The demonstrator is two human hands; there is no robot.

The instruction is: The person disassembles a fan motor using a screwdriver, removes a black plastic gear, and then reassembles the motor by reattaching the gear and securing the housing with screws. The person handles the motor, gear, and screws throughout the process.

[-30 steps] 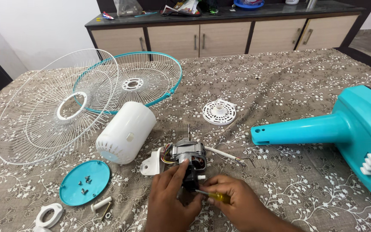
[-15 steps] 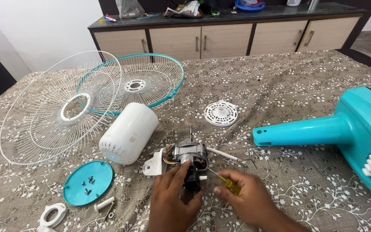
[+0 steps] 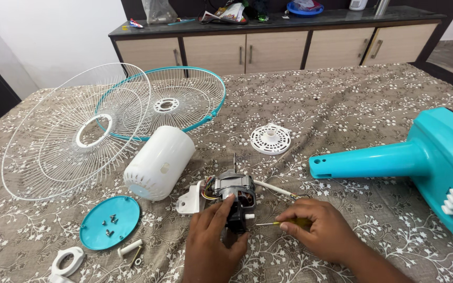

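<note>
The bare fan motor (image 3: pixel 230 195), a block of grey metal with copper windings and coloured wires showing, lies on the surface (image 3: pixel 342 105), which is covered by a brown cloth with a white floral print. The left hand (image 3: pixel 213 243) rests on the motor's near side, its fingers (image 3: pixel 220 207) spread loosely over the dark housing. Just right of the motor, the right hand (image 3: pixel 323 230) has its fingers curled tightly around a yellow-handled screwdriver (image 3: pixel 281 224), whose thin steel shaft points at the motor's white knob. Left of the motor lies a smooth white cylindrical cover (image 3: pixel 159 162), and beyond that two round wire grilles (image 3: pixel 106 126). A flat teal disc (image 3: pixel 109 222) holding small screws sits left and nearer. Well to the motor's right lies the glossy teal fan stand (image 3: pixel 420 162).
</note>
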